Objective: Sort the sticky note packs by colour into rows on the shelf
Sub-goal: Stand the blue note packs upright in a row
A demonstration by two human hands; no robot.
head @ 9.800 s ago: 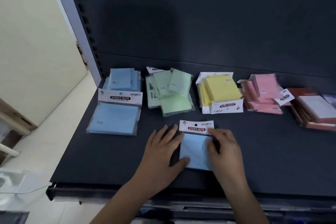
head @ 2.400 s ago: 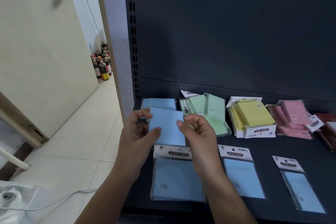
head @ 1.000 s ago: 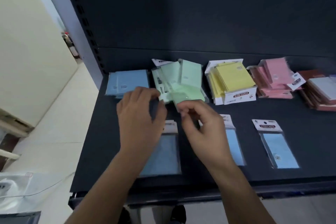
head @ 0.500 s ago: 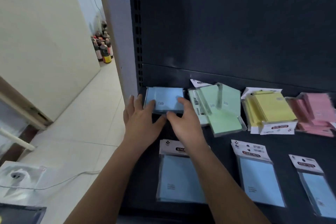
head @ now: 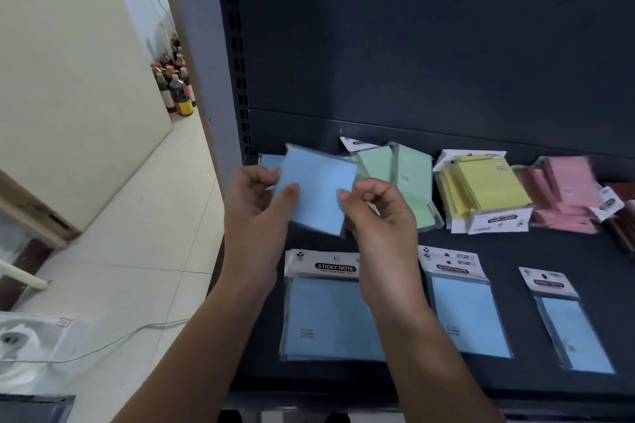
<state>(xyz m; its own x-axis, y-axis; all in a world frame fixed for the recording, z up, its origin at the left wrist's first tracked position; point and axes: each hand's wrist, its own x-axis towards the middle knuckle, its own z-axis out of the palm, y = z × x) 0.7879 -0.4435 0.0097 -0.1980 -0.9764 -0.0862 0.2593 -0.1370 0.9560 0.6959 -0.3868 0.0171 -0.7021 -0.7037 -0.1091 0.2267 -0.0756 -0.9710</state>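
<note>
Left hand point(head: 256, 213) grips the left side of a blue pack point(head: 318, 194). The thumb is on top and the fingers curl behind it. Right hand point(head: 381, 220) pinches the right edge of the same pack with bent fingers. The pack is up in the air, tilted, above the shelf point(head: 515, 244) and in front of the back row.

Far to the left, brown bottles point(head: 175, 86) stand on the floor by the wall. A thin cord point(head: 103, 343) lies on the tiles closer in.

At the back of the shelf, piles sit side by side. First comes a blue pile point(head: 269, 161), mostly hidden behind the held pack. Next is a green pile point(head: 395, 175), messy, with some packs leaning. Then comes a yellow pile point(head: 488, 189), then a pink pile point(head: 563, 192). Dark red packs point(head: 622, 189) peek in at the right edge.

At the front, three blue packs lie flat in a row, apart from each other. Each has a white top. The first pack point(head: 330, 312) is the widest, says STICKY NOTE, and is partly under the right arm. The second pack point(head: 464, 312) is in the middle. The third pack point(head: 570, 330) is the narrowest.
</note>
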